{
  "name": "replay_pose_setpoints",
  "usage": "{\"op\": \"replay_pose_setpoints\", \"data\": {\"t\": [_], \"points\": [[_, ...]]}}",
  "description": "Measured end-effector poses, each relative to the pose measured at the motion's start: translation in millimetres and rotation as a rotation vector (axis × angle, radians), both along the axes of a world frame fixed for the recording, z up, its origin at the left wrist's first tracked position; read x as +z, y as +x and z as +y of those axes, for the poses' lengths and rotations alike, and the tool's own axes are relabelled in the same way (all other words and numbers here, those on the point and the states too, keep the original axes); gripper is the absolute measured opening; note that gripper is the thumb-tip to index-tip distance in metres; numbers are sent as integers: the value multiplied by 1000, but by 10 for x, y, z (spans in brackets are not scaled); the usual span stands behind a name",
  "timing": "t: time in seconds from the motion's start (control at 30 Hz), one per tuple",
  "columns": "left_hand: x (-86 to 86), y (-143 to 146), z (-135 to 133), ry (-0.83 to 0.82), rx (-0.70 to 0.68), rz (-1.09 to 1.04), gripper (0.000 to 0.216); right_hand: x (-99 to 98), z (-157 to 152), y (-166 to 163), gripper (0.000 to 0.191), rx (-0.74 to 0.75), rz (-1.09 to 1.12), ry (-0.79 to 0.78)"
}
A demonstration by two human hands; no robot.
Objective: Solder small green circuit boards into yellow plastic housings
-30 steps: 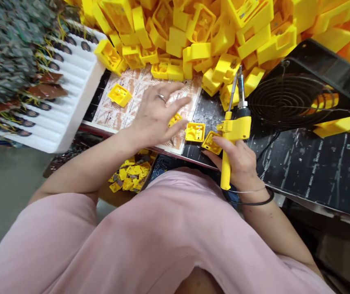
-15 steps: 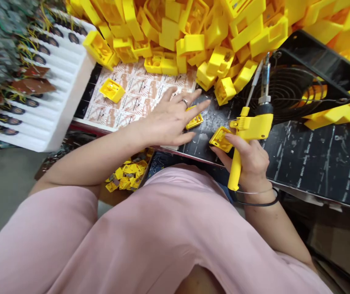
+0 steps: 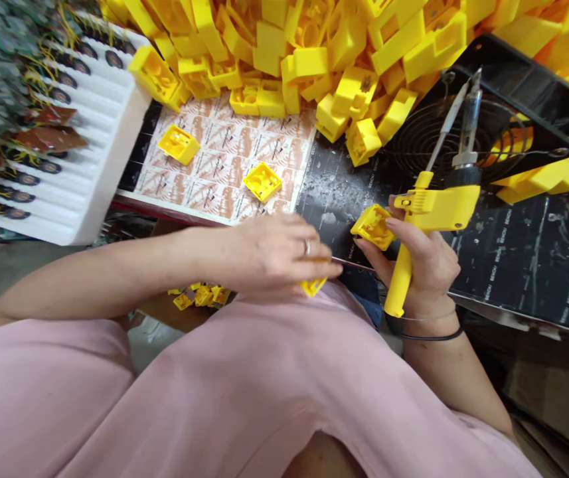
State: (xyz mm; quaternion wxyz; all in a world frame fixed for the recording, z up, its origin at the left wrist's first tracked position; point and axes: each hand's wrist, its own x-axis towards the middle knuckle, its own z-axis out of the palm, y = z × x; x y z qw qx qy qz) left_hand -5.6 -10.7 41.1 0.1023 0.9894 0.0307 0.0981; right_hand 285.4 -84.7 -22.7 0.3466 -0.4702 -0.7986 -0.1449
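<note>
My left hand [image 3: 281,255] is at the bench's front edge, its fingers closed around a small yellow plastic housing [image 3: 314,286] that they partly cover. In my right hand [image 3: 426,265] is a soldering gun [image 3: 436,209] with a yellow body and handle, its metal tip pointing up and away from me. Between the thumb and a finger of that same hand I also pinch a second yellow housing [image 3: 374,226], open side up. Two more housings, one nearer [image 3: 263,182] and one farther left [image 3: 178,145], lie on the printed sheet.
A large heap of yellow housings [image 3: 269,46] covers the back of the bench. A black fan [image 3: 426,136] stands at the right behind the soldering gun. On the left, a white foam tray [image 3: 109,159] holds wired round parts. A box of yellow pieces [image 3: 204,295] sits below the bench.
My left hand has drawn back from the bench toward my body and now grips a yellow housing. A housing on the printed sheet has come into view. My right hand has shifted slightly right.
</note>
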Motion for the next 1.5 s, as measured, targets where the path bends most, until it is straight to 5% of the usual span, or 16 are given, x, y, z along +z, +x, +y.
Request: {"op": "replay_pose_setpoints", "data": {"t": [0.23,0.4,0.57,0.8,1.03,1.23,1.5], "points": [[-106,11,446,-126,212,179,59,-52,91,-151,47,91,-11,-94],[-298,-29,218,-103,529,57,86,-69,111,-164,55,158,33,-200],[-460,32,24,-79,590,86,71,-62,154,-162,55,211,77,-233],[-283,-482,322,-101,771,121,86,-125,266,-254,53,235,145,-179],[-177,-467,367,-219,704,229,56,-110,351,-408,35,260,21,-196],[-319,-260,308,-371,383,111,84,-221,361,-361,44,258,128,-154],[-437,-261,50,-128,799,-44,79,-138,419,-333,54,307,47,-175]]}}
